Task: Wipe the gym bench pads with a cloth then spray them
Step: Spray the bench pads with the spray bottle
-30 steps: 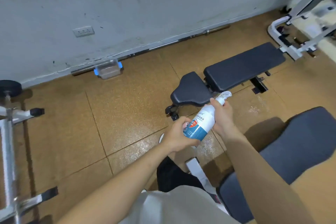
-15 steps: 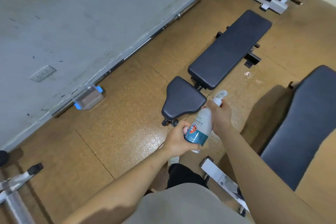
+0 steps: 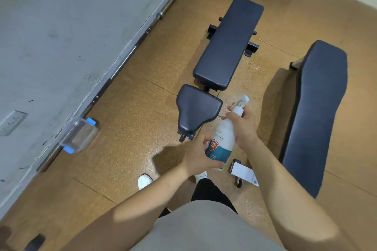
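The left hand is curling round the teal-banded base of a white spray bottle, which is tilting up and rightward in the air, just on the near side of the dark wedge-shaped seat pad. The right hand is wrapping round its neck below the white nozzle. Further right, a long dark bench pad is standing above the floor.

Bench pads, 3: seat pad just left of the spray bottle, long pad beyond it, third pad to its right. Spray bottles, 1. Clear box, 1, well to its left.
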A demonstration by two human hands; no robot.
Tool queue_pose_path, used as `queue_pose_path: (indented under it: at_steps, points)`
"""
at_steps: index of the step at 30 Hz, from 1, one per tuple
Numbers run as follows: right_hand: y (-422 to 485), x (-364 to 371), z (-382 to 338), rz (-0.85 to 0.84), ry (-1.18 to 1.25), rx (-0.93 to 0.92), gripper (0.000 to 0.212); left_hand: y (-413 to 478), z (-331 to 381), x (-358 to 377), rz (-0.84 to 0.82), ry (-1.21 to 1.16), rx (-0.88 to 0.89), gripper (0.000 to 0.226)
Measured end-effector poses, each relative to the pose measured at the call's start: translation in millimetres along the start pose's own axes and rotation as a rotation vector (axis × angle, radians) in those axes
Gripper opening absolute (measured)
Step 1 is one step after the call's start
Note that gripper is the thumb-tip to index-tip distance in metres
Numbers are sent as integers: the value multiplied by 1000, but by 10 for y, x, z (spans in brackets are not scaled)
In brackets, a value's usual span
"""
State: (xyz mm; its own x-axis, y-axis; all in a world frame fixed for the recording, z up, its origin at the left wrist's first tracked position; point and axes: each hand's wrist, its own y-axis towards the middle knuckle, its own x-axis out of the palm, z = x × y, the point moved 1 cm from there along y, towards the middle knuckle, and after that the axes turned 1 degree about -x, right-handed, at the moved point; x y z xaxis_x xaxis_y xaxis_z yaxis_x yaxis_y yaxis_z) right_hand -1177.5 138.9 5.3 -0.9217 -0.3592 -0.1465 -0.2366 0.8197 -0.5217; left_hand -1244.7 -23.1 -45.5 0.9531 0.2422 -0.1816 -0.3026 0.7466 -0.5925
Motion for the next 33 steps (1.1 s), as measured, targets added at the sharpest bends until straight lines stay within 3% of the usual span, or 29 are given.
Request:
queue_pose_path:
  at_steps: [4,8,13,24,27,33]
  points:
    - [-250,219,67,68,30,14,18,-205,-115,-240,-41,15,4,82]
    - [-454,449,71,54,23,-1,30,-330,-208,-506,-52,47,11,83]
    - [-600,717,-96,104,77,-54,18,-407,-151,-808,-7,79,49,78]
    - [-975,1419,-197,41,8,-153,21,-813,-361,-1514,68,11,150,80]
    - [-1109,1838,-51,-55,-83,-150,35,-1030,-670,-1823,148,-36,137,82]
    - [-1536,3006,262,-463,-512,-266,48,-1469,-1425,-2496,395,-231,0,83]
